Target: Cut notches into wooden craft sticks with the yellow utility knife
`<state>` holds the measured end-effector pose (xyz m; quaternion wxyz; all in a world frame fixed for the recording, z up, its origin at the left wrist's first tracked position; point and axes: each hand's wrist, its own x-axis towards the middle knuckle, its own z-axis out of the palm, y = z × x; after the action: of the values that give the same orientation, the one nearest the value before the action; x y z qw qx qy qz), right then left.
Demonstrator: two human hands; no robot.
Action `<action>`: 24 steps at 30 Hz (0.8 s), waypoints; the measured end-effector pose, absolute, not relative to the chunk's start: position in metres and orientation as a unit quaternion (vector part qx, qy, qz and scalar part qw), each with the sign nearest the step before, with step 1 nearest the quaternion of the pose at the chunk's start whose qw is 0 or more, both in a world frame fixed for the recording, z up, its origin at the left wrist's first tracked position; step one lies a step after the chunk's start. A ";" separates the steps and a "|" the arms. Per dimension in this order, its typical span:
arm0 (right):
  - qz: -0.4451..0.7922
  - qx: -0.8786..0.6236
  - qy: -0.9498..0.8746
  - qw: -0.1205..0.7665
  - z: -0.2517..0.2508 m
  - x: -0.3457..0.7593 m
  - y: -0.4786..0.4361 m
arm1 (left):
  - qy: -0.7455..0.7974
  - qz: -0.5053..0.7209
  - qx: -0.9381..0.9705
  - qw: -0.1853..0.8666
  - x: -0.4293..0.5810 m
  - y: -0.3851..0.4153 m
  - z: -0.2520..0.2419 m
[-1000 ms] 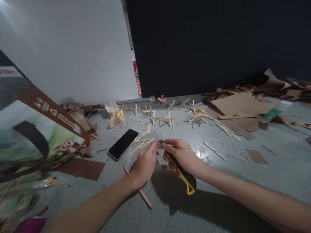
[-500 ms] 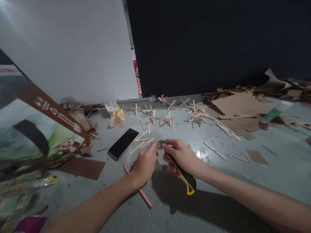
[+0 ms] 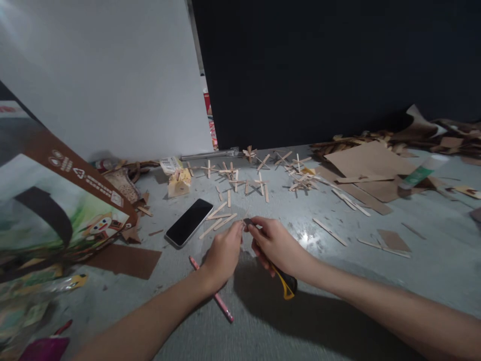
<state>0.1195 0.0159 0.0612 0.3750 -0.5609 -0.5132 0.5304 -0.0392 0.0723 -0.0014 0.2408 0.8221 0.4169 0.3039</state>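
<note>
My right hand point(image 3: 276, 245) is closed around a black and yellow utility knife point(image 3: 287, 286), its handle end sticking out below the palm. The front of the knife, by the fingertips, meets my left fingers. My left hand point(image 3: 224, 250) is pinched shut at the same spot; whatever it holds is too small and hidden to make out. Under my left wrist lies a pink pencil point(image 3: 223, 307). Just beyond the hands are loose wooden sticks point(image 3: 224, 221), and a phone point(image 3: 190, 223) rests to their left.
Crossed-stick pieces point(image 3: 261, 183) spread along the back of the grey table. Cardboard sheets point(image 3: 370, 163) and a glue stick point(image 3: 424, 170) lie at right. A printed box point(image 3: 86, 175) stands at left, beside a flat cardboard piece point(image 3: 128, 260). A dark panel point(image 3: 330, 70) rises behind.
My right hand has turned slightly, so less of the knife's handle shows and its end sits a bit higher and further left. The left hand stays nearly in place.
</note>
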 end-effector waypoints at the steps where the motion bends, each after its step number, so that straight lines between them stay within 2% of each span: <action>1: 0.529 -0.564 -0.513 0.372 0.061 0.119 0.016 | 0.417 0.301 0.823 0.242 -0.039 0.072 -0.002; 13: 0.505 -0.577 -0.532 0.360 0.056 0.117 0.015 | 0.433 0.287 0.820 0.240 -0.039 0.071 -0.002; 19: 0.471 -0.601 -0.558 0.326 0.056 0.116 0.015 | 0.417 0.298 0.823 0.244 -0.039 0.072 0.000; 24: 0.490 -0.585 -0.546 0.346 0.053 0.119 0.019 | 0.430 0.304 0.812 0.252 -0.036 0.072 0.002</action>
<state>0.1192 0.0194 0.0529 0.3458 -0.5853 -0.5460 0.4896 -0.0359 0.0718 0.0019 0.2521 0.8119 0.4302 0.3036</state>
